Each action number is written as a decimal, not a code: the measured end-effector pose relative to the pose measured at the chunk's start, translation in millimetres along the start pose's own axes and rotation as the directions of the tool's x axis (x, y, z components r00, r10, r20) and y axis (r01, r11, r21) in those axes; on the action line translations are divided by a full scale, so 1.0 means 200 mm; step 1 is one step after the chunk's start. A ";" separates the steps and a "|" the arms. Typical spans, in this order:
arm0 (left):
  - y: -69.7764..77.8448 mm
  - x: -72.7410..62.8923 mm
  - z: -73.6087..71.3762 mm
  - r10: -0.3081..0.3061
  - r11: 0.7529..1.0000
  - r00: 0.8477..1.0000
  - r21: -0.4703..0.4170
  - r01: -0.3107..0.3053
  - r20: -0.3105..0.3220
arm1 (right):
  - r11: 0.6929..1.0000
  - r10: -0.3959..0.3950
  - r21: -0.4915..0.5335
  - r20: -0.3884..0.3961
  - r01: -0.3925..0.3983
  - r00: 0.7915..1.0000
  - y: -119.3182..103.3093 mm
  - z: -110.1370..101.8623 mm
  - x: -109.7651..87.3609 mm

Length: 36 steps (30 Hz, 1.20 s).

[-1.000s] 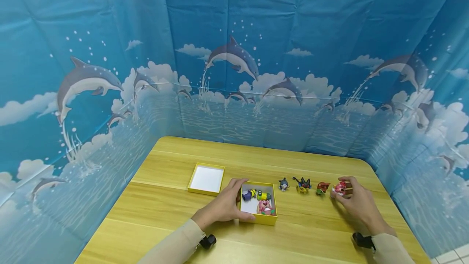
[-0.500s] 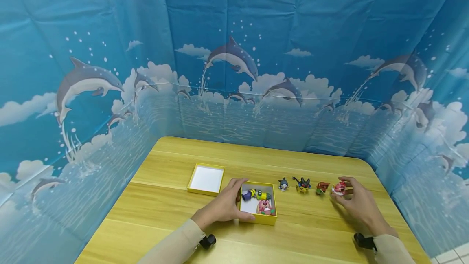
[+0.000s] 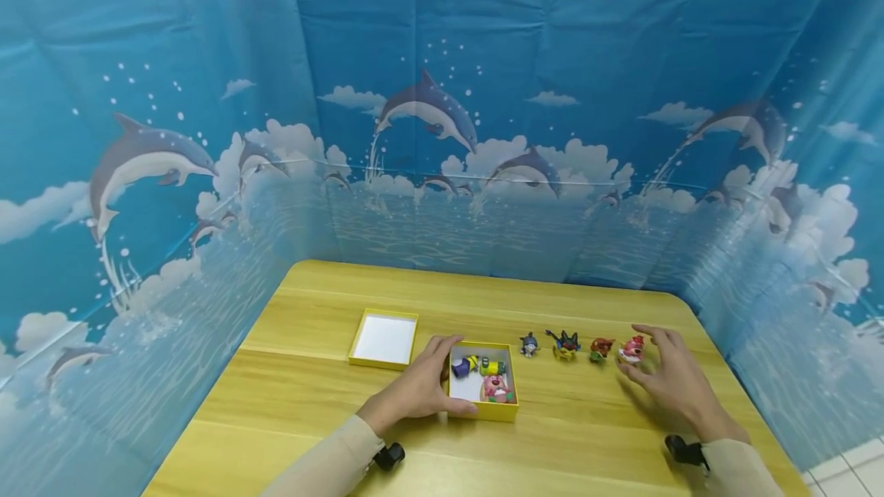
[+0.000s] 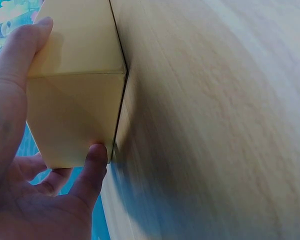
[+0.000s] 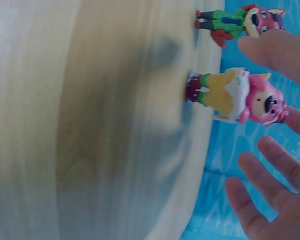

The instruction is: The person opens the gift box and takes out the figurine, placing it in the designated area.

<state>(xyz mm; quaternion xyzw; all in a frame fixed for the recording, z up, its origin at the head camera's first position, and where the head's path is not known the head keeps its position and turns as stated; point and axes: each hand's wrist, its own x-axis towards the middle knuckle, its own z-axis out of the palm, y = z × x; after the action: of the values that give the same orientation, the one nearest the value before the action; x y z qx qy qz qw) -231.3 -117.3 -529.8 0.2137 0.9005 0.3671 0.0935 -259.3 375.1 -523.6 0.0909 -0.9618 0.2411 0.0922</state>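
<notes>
My left hand [image 3: 421, 383] grips the left end of a small yellow box [image 3: 499, 412], thumb on its front wall and fingers along its left side. Inside lie a pink bear figurine [image 3: 496, 387], a purple-and-yellow toy [image 3: 464, 366] and a yellow-and-green one [image 3: 493, 366]. On the right, my right hand [image 3: 673, 378] is spread around another pink bear figurine [image 5: 262, 100], which stands upright on the table in a yellow-and-white outfit. Thumb and fingers are parted, the index fingertip close to its head. Left of it stands a red fox-like figurine [image 5: 232, 22] in green.
Further left along the row stand a black-and-yellow figurine [image 3: 565, 347] and a small grey-hooded figurine [image 3: 529, 344]. A yellow-rimmed box lid [image 3: 383, 339], white inside, lies left of the box. Behind the wooden table [image 3: 276, 405] hangs a blue dolphin curtain [image 3: 428, 221].
My right hand's fingers have spread away from the pink bear figurine, which now stands by itself. The left hand keeps its grip on the box. The head view has shifted slightly.
</notes>
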 end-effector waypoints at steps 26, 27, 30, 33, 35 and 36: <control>0.01 -0.02 0.00 0.008 1.000 1.000 -0.009 -0.008 -0.012 | 0.956 -0.282 -0.143 -0.193 0.257 0.940 -0.29 -0.11 -0.05; 0.01 -0.02 0.00 0.012 1.000 1.000 -0.008 -0.012 -0.015 | 0.952 -0.294 -0.147 -0.195 0.268 0.936 -0.30 -0.11 -0.05; 0.01 -0.01 -0.01 0.006 1.000 1.000 -0.016 -0.006 -0.015 | 0.941 -0.330 -0.150 -0.201 0.304 0.922 -0.34 -0.10 -0.04; 0.00 -0.01 0.00 0.008 1.000 1.000 -0.018 -0.008 -0.014 | 0.933 -0.353 -0.149 -0.203 0.327 0.913 -0.38 -0.09 -0.05; 0.00 0.00 0.00 0.006 1.000 1.000 -0.015 -0.007 -0.011 | 0.929 -0.364 -0.144 -0.200 0.340 0.910 -0.41 -0.08 -0.05; 0.00 0.00 0.00 0.008 1.000 1.000 -0.016 -0.008 -0.010 | 0.929 -0.366 -0.142 -0.192 0.343 0.911 -0.43 -0.08 -0.05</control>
<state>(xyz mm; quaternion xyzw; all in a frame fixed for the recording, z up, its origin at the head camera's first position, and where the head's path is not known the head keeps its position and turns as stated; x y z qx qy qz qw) -230.7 -116.9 -530.5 0.2147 0.8971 0.3756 0.0894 -228.5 310.0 -474.1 0.2323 -0.9250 0.1776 0.2426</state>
